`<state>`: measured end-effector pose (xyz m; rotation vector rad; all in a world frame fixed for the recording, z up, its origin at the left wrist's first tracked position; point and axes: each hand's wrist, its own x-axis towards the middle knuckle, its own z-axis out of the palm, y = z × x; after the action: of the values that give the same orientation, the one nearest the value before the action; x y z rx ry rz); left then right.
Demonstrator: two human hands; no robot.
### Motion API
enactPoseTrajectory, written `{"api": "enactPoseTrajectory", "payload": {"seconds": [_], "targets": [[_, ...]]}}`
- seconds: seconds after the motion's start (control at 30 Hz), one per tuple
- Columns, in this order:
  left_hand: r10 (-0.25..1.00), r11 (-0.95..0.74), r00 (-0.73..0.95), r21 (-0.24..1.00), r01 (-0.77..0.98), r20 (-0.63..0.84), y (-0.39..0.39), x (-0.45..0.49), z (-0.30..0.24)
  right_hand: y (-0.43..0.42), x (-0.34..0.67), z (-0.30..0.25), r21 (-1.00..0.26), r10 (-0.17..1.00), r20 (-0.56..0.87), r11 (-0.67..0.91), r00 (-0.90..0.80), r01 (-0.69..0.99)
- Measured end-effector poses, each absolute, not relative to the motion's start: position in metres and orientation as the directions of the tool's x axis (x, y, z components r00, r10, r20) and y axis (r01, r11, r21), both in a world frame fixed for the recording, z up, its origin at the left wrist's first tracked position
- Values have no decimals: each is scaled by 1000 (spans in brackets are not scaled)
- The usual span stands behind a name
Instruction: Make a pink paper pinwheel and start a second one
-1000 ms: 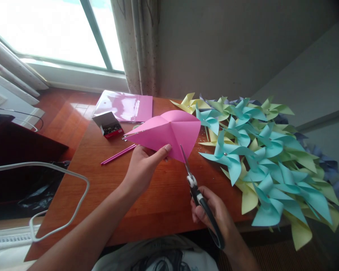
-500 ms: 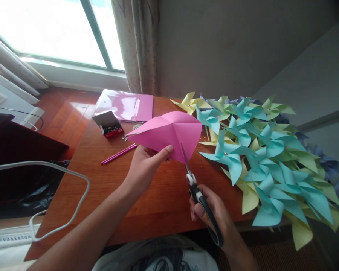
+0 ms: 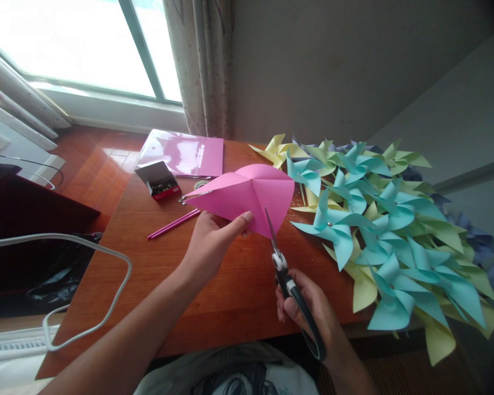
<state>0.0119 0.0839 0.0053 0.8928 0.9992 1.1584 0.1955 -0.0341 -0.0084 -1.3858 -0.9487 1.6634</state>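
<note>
A creased sheet of pink paper (image 3: pixel 239 195) is held up over the table, its creases meeting near the middle. My left hand (image 3: pixel 216 233) pinches its lower edge, thumb on top and fingers mostly hidden beneath. In my right hand (image 3: pixel 307 302) is a pair of scissors (image 3: pixel 280 263) with black and white handles. Their blades lie across the paper's lower right corner, pointing up toward the centre crease; one blade shows above the paper. Part of my right fingers is hidden behind the handle.
Several turquoise, yellow and green paper pinwheels (image 3: pixel 389 296) cover the table's right side. On the left are an open small box (image 3: pixel 158 180) of metal pieces, pink sticks (image 3: pixel 173 224) and a plastic sleeve (image 3: pixel 181 153) with pink sheets. A white cable (image 3: pixel 123 280) loops past the wooden table's (image 3: pixel 123 312) left edge.
Almost nothing differs. Both hands, the pink paper and the scissors keep nearly the same places, with only a very slight shift of the view.
</note>
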Motion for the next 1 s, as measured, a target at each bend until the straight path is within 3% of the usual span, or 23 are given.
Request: {"api": "enactPoseTrajectory", "payload": {"seconds": [1.0], "targets": [[982, 178, 114, 935, -306, -149, 85, 12, 4, -35, 196, -12, -887, 893, -432, -446, -129, -117]]}}
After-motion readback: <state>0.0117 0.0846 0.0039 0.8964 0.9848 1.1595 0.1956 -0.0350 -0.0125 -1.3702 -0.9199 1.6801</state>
